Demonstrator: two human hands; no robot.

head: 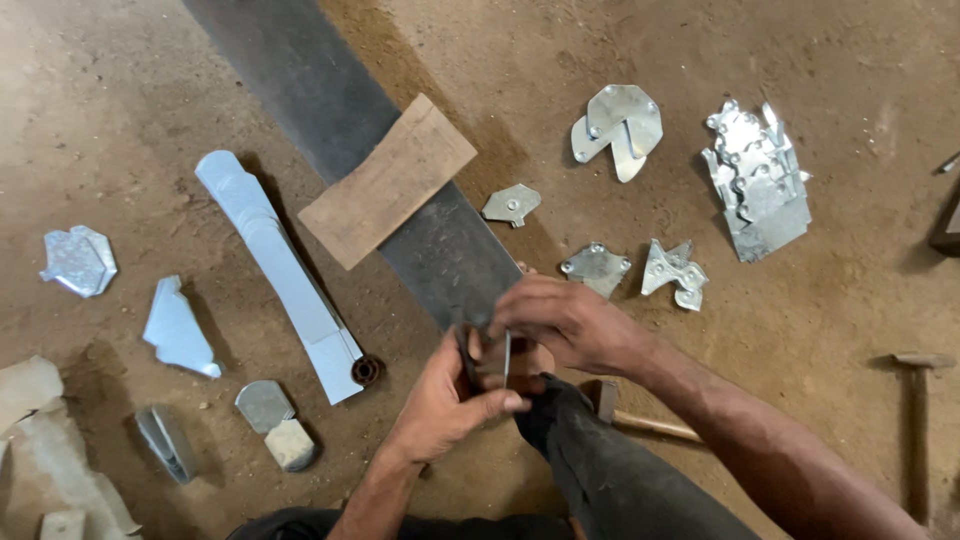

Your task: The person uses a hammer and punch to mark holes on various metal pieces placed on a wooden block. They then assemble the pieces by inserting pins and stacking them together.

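Head view: thin grey metal piece [507,358] between hands [520,365]

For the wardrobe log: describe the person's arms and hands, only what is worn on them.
Both forearms are bare; no sleeves show. The left hand and right hand wear no gloves. No watch, ring or bracelet is visible. The upper arms are out of view.

A small thin metal piece [507,358], grey and flat, stands on edge, almost upright, just above the dirt floor [800,330]. It sits at the near end of the long dark steel strip [440,250], pinched at its lower edge; its shape is mostly hidden.
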